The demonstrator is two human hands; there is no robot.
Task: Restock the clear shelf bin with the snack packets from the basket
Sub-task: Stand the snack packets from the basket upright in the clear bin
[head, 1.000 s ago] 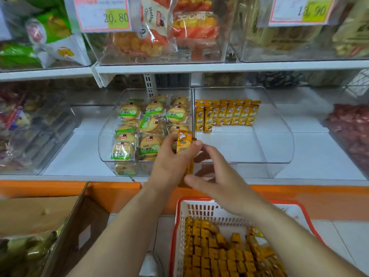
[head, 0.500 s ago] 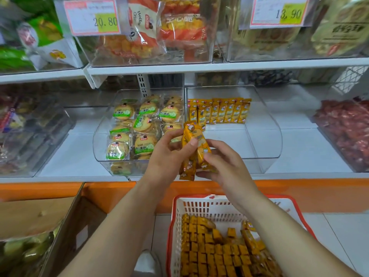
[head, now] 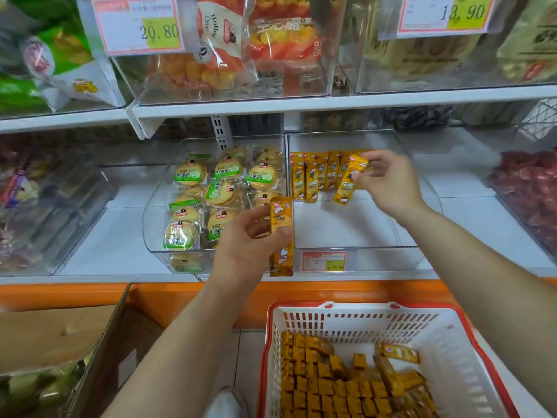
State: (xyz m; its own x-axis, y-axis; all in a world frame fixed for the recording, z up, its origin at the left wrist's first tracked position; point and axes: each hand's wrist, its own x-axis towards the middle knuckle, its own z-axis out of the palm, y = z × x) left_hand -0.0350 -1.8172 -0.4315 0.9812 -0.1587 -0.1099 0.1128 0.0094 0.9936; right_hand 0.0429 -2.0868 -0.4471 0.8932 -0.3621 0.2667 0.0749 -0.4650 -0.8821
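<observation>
**Right hand setting packet at row end in bin, left hand holding spares**

Snack packet (head: 346, 188), yellow-orange, tilted, sits inside the clear shelf bin (head: 340, 227) at the right end of the row of packets (head: 313, 176) that stands along the bin's back wall. Its lower end is close to the bin floor; can't tell if it touches. Right hand (head: 388, 182) is reached over into the bin, grip pinched on the packet's upper end between thumb and fingers. The front part of the bin floor is bare white.

Left hand (head: 247, 248) is out in front of the shelf's front edge, level with the bin's front left corner. Its grip is closed round held packets (head: 281, 236) of the same yellow kind, upright and long. Can't tell the count.

Basket (head: 458, 351), white mesh with a red rim, is below the shelf's front edge, under the right forearm. It holds many loose yellow packets (head: 331, 384), some in neat rows, some jumbled at the right.

A price label (head: 324, 260) is on the bin's front wall. Just left of the bin, touching side by side, is a second clear bin (head: 156, 224) with round biscuit packs (head: 193, 173) in green-labelled wrappers. Red packs (head: 530, 188) lie toward the shelf's right end. The upper shelf carries clear bins with price tags 20.80 (head: 138, 25) and 13.90 (head: 443, 13). A cardboard box (head: 45, 336) is at lower left, beside an orange base panel (head: 180, 297).
</observation>
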